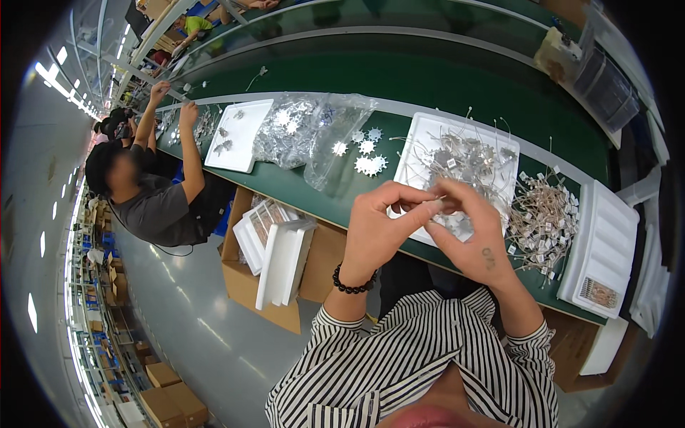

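My left hand point(382, 225) and my right hand point(474, 232) meet above the near edge of the green workbench, fingertips pinched together. Whatever lies between them is too small and hidden to name. Just beyond, partly covered by my hands, a white foam tray point(422, 128) holds a heap of small metal parts with thin wires point(460, 157). To its right, a loose pile of white connectors on wires point(542, 221) lies on the bench. Left of the tray are several silver star-shaped metal plates point(371, 165), beside a clear plastic bag point(289, 132) filled with more such plates.
A white ribbed tray point(603, 235) stands at the bench's right end. Another white tray point(239, 135) with a few parts sits farther left. Below, an open cardboard box point(242, 278) holds white foam trays point(285, 260). A co-worker point(160, 185) works at the left.
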Motion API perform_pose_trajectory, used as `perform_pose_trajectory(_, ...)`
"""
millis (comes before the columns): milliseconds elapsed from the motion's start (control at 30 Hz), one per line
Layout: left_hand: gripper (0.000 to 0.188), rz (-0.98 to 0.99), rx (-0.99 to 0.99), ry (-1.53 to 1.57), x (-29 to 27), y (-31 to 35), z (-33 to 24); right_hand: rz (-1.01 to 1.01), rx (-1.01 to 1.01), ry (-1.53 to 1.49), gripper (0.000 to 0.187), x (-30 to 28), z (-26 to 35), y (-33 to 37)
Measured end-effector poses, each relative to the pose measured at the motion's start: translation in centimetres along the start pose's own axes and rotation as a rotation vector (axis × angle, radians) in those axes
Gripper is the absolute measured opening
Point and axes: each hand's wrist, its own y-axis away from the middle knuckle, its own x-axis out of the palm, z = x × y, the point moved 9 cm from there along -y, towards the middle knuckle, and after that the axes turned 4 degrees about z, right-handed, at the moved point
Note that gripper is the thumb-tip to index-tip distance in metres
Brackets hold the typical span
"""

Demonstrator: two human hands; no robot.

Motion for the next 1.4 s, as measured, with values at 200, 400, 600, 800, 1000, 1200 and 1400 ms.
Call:
perform_pose_trajectory(200, 0.009, -0.065, -0.085, 0.085, 1.1, -0.6, -2.2, 0.164, 0.017, 0.041, 0.035, -0.9, -1.3, 1.1)
perform_pose_trajectory(400, 0.016, -0.092, 0.039, -0.025, 1.8, -7.8, -5.5, -0.083, 0.030, 0.074, 0.034, -5.2, -2.2, 2.1)
perform_pose_trajectory(600, 0.027, -0.127, 0.285, -0.333, 3.6, -18.7, -6.9, -0.218, 0.183, -0.055, 0.028, -10.2, -3.3, 6.2)
perform_pose_trajectory(800, 0.027, -0.138, 0.182, -0.649, 2.7, -28.6, -2.4, -0.229, 0.367, -0.106, 0.022, -11.1, -5.2, 11.3)
perform_pose_trajectory(1000, 0.030, -0.239, 0.024, -0.518, -4.7, -19.6, -0.8, -0.147, 0.309, -0.012, 0.020, -11.2, -5.6, 12.8)
perform_pose_trajectory(1200, 0.042, -0.050, -0.198, -0.889, -7.1, -7.9, 7.9, -0.125, 0.359, -0.096, 0.019, -10.8, -6.7, 12.3)
perform_pose_trajectory(1400, 0.050, -0.017, -0.077, -0.874, -6.5, -5.6, 15.4, -0.145, 0.365, 0.096, 0.017, -11.5, -5.4, 11.2)
